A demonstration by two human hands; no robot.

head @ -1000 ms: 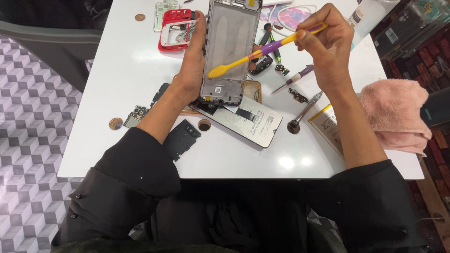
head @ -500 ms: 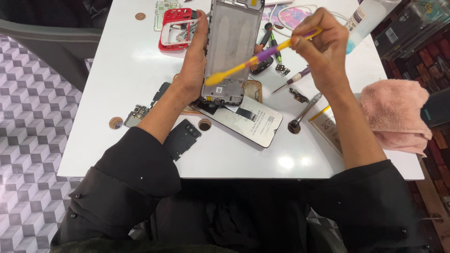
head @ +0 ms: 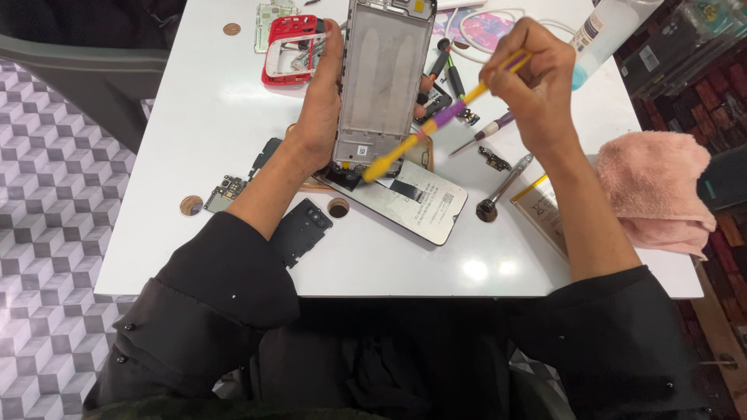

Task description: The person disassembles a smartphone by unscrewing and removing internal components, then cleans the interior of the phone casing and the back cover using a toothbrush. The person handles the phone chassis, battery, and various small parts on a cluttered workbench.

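My left hand (head: 320, 109) grips a silvery phone frame (head: 385, 78) by its left edge and holds it upright above the white table (head: 210, 124). My right hand (head: 533, 85) pinches a yellow and purple brush (head: 443, 117) by its upper end. The brush slants down to the left, and its yellow head rests on the lower end of the frame. Beneath the frame lies a phone display panel (head: 412, 204), face down on the table.
A red phone frame (head: 289, 48) and a green circuit board lie at the back left. Screwdrivers (head: 506, 185), small parts and a black cover (head: 299, 232) are scattered around. A pink cloth (head: 650, 190) sits at the right edge, a clear bottle (head: 603, 31) behind it.
The brush head has slid down and left along the frame to its lower end. My right hand dropped slightly. The left hand holds the frame as before.
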